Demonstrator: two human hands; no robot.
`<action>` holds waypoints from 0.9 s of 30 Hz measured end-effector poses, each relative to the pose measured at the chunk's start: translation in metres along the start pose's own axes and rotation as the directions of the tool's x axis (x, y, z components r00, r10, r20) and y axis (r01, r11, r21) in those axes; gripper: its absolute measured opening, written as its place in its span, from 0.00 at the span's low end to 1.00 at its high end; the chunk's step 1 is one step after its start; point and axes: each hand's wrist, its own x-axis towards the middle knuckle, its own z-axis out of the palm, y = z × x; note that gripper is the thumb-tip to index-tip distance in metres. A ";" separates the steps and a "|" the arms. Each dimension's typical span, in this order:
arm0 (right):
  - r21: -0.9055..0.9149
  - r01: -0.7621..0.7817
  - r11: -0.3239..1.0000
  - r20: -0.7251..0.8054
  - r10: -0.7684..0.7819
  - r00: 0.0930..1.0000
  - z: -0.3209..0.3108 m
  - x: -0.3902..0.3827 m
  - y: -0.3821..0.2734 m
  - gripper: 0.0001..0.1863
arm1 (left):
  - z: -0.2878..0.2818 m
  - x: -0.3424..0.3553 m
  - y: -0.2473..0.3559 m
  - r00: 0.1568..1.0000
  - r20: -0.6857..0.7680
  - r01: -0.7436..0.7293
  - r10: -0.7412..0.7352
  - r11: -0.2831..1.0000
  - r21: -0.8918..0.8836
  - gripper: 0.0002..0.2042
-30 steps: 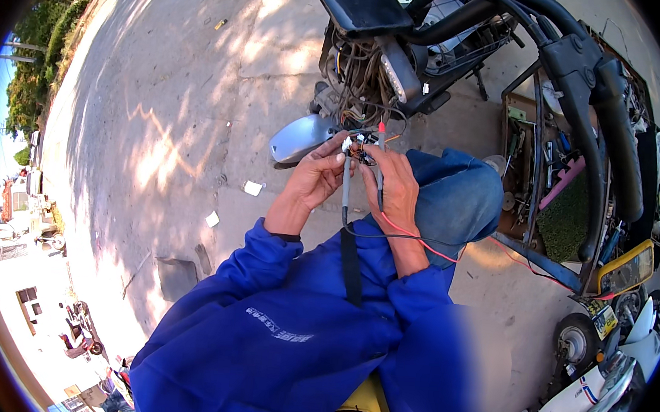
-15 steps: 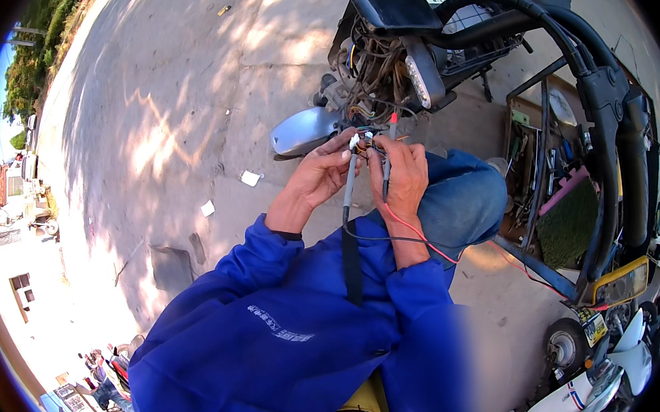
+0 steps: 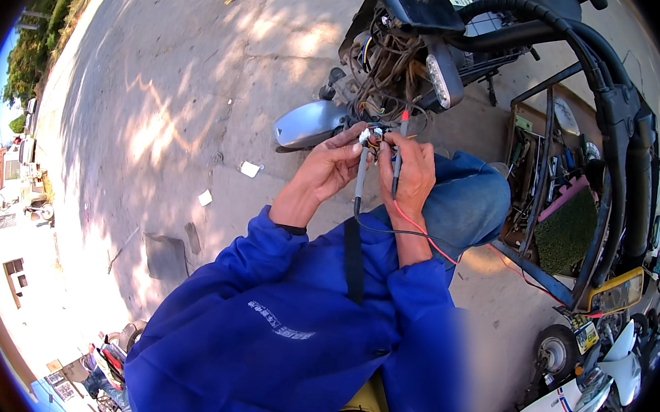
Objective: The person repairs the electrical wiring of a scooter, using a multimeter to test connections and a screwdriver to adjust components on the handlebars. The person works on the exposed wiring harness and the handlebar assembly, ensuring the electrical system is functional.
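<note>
Grips unchanged since the earlier frame: left hand (image 3: 328,166) clamped on a small white connector (image 3: 364,137), right of the silver fender (image 3: 308,124); right hand (image 3: 411,174) closed around a grey, red-tipped probe (image 3: 398,163).

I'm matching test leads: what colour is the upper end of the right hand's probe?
The probe's upper end is red, clearest in the head view.

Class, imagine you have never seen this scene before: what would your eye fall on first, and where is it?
The bright blue jacket dominates the lower middle. Just above it, at the centre, the left hand pinches a white connector while the right hand holds a red-tipped probe. A tangle of brown wires stands out near the top, and a yellow-cased device toward the right edge.
</note>
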 end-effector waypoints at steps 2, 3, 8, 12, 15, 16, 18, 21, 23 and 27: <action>0.004 -0.003 1.000 -0.009 0.003 1.000 -0.001 0.002 -0.001 0.13 | 0.004 0.000 0.002 1.000 -0.007 0.001 -0.001 1.000 -0.010 0.26; 0.011 -0.008 1.000 -0.007 0.008 1.000 -0.001 0.002 -0.001 0.13 | 0.005 -0.001 0.002 1.000 -0.017 0.001 -0.001 1.000 -0.007 0.25; 0.095 -0.067 0.993 -0.012 0.068 0.998 -0.004 0.001 -0.004 0.14 | 0.006 -0.001 0.003 1.000 -0.015 0.003 -0.004 1.000 -0.008 0.25; 0.139 -0.082 0.987 -0.046 0.090 0.995 -0.009 -0.003 -0.001 0.15 | -0.001 -0.002 0.002 0.999 0.047 -0.007 0.006 1.000 0.013 0.28; 0.121 -0.073 0.990 -0.045 0.079 0.996 -0.012 -0.005 -0.001 0.16 | -0.010 -0.001 -0.003 0.993 0.105 -0.051 0.048 0.998 0.031 0.30; 0.121 -0.067 0.990 -0.038 0.072 0.997 -0.013 -0.006 -0.001 0.16 | -0.012 -0.002 -0.005 0.990 0.125 -0.063 0.059 0.998 0.031 0.30; 0.117 -0.041 0.992 -0.027 0.045 0.999 -0.013 -0.007 0.000 0.17 | -0.014 -0.003 -0.008 0.987 0.138 -0.083 0.077 0.996 0.041 0.31; 0.105 0.028 0.994 -0.006 -0.028 1.000 -0.014 -0.007 0.000 0.18 | -0.016 -0.003 -0.011 0.988 0.125 -0.097 0.087 0.993 0.075 0.31; 0.097 0.084 0.992 0.019 -0.086 0.996 -0.014 -0.005 -0.002 0.19 | -0.022 -0.002 -0.012 0.989 0.123 -0.092 0.079 0.991 0.096 0.33; 0.046 0.126 0.991 0.084 -0.130 0.988 -0.010 -0.005 -0.007 0.19 | -0.030 -0.001 -0.012 0.985 0.152 -0.098 0.082 0.990 0.099 0.33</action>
